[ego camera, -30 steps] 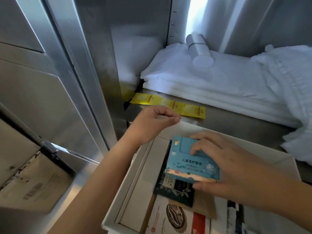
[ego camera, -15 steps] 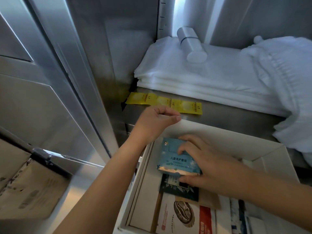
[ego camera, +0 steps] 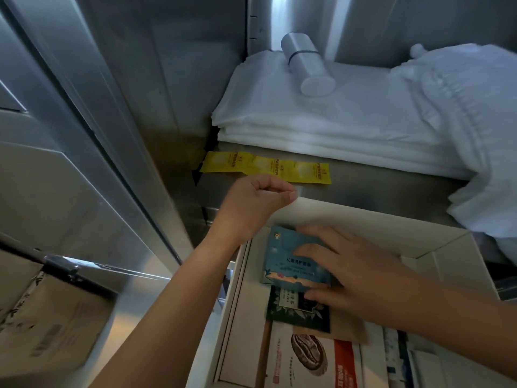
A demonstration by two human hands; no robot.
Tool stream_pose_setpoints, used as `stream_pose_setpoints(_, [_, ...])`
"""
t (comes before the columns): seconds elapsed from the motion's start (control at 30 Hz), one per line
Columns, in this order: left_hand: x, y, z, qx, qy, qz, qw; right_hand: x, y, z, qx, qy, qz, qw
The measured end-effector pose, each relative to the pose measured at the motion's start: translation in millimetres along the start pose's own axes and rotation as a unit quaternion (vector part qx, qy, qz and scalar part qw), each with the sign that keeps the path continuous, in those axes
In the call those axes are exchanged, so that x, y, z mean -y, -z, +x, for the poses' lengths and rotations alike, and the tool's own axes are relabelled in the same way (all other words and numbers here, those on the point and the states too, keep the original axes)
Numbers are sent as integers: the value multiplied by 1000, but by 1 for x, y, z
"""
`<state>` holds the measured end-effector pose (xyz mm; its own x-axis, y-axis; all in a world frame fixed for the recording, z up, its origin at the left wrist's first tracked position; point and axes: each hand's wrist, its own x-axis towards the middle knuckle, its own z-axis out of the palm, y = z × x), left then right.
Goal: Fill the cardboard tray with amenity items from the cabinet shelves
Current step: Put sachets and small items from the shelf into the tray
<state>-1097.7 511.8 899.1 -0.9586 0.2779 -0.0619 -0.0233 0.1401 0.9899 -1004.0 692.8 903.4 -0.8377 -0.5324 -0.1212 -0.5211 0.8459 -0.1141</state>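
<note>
The white cardboard tray (ego camera: 363,217) fills the lower middle of the view, just below the steel cabinet shelf. My left hand (ego camera: 251,203) grips the tray's far left corner, fingers curled over the rim. My right hand (ego camera: 352,273) holds a blue amenity box (ego camera: 282,259) between thumb and fingers, low inside the tray's far left part. Under it lie a dark tea packet (ego camera: 291,306), a brown sachet (ego camera: 344,329) and a coffee packet (ego camera: 310,359).
On the shelf lie folded white linens (ego camera: 321,127) with a silver cylinder (ego camera: 307,65) on top and a crumpled white towel (ego camera: 481,130) at right. A yellow sachet strip (ego camera: 265,166) hangs at the shelf edge. The steel door frame (ego camera: 98,121) stands left, a cardboard box (ego camera: 42,326) below it.
My right hand has lowered the blue box deeper into the tray's far left part. The left hand keeps its grip on the corner. The view has dipped slightly.
</note>
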Motion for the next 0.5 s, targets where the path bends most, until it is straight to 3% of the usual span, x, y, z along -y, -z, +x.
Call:
stream_pose_setpoints(0.1, [1, 1, 1, -1, 3, 2, 1000, -8, 3, -11, 0, 5, 7, 1000])
stream_pose_setpoints(0.23, [2, 1, 2, -3, -1, 5, 1000, -17, -5, -17, 65, -9, 14, 998])
stream_pose_setpoints(0.4, [4, 2, 1, -8, -6, 7, 1000, -17, -13, -9, -30, 19, -25, 999])
stream_pose_setpoints(0.5, [3, 1, 1, -8, -3, -1, 1000, -17, -15, -4, -49, 37, -52, 997])
